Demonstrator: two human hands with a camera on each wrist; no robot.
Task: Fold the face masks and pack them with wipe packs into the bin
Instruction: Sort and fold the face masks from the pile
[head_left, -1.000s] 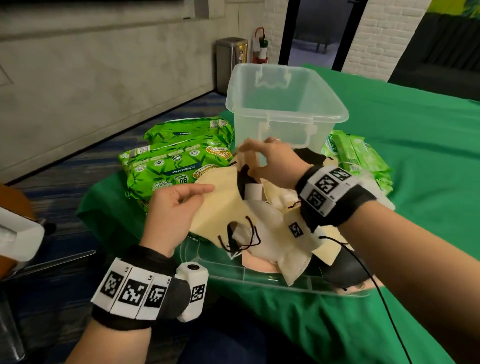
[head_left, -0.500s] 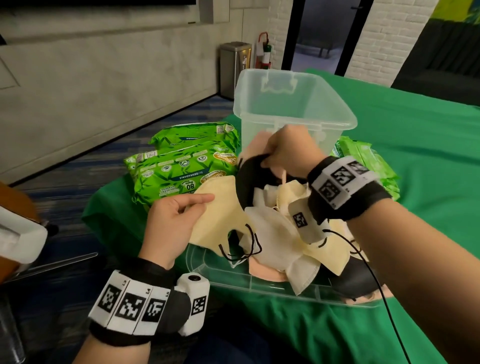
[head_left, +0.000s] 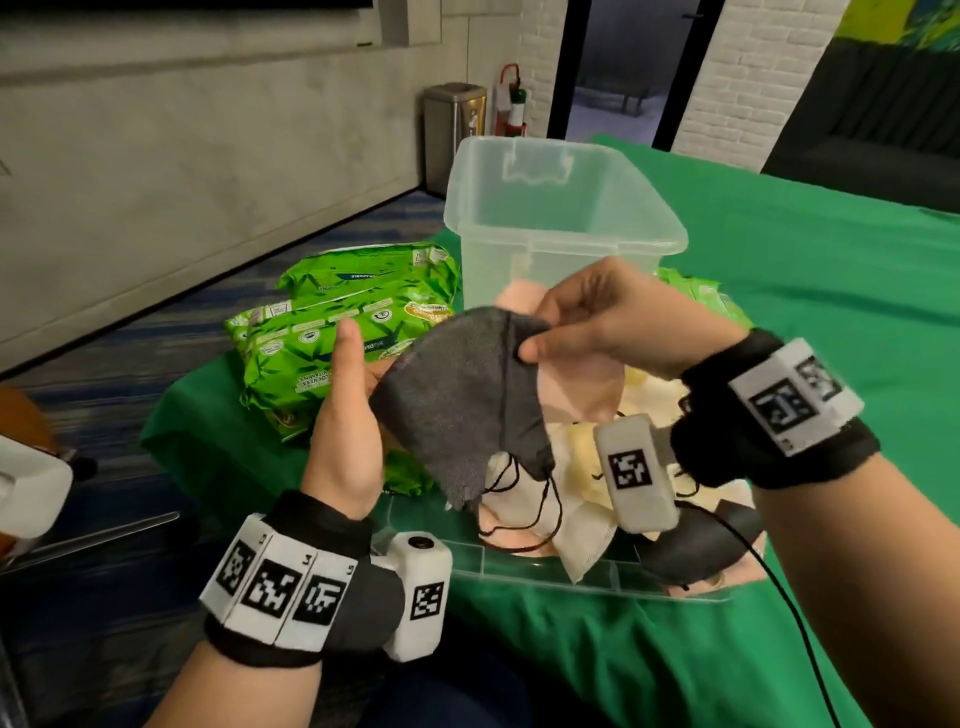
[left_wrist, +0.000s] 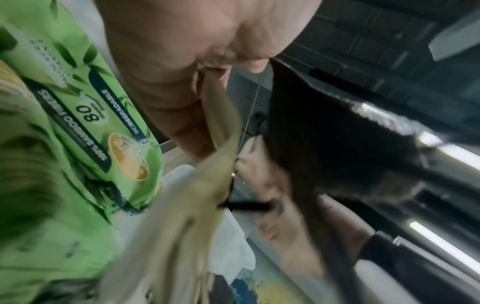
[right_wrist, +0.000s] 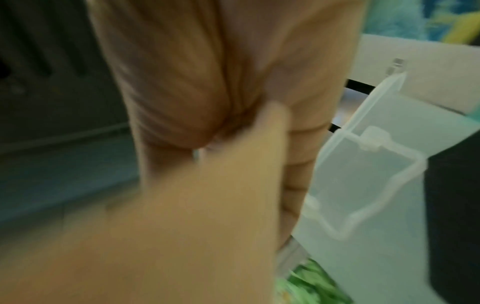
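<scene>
R hand lifted dark mask off pile; L hand dropped beige mask, now under dark mask's left edge.

steel trash can (far wall), fire extinguisher

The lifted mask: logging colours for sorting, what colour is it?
Dark grey mask, black ear loops; head view shows it best.
</scene>
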